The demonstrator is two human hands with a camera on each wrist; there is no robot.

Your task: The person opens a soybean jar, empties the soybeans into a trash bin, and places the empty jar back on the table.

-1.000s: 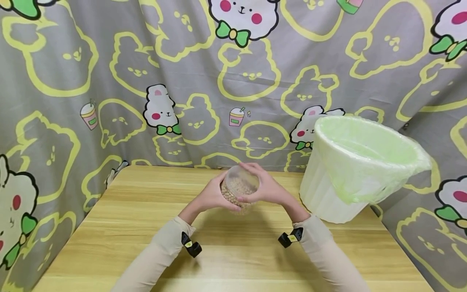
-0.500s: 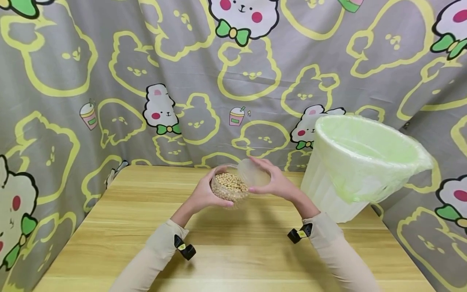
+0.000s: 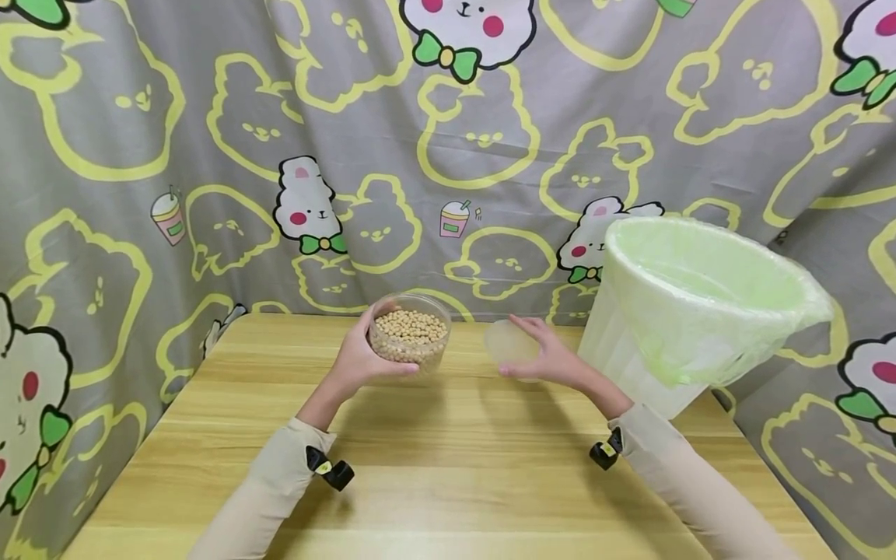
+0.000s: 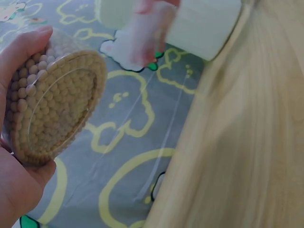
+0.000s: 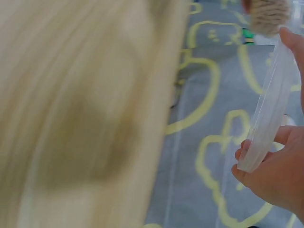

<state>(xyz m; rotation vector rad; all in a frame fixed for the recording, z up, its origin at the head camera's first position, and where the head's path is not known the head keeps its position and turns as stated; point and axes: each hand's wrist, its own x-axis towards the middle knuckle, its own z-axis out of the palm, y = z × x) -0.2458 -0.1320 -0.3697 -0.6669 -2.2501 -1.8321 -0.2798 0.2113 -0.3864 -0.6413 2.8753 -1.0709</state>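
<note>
One uncovered clear jar (image 3: 427, 356) of soybeans (image 3: 411, 325) is gripped in the left hand (image 3: 357, 362) (raised above the wooden table (image 3: 448, 474)). The right hand (image 3: 558, 358) holds one round translucent lid (image 3: 505, 342), apart from the jar.

A lined bin (image 3: 651, 330) stands on the table (image 3: 448, 482) before patterned cloth (image 3: 392, 140).
</note>
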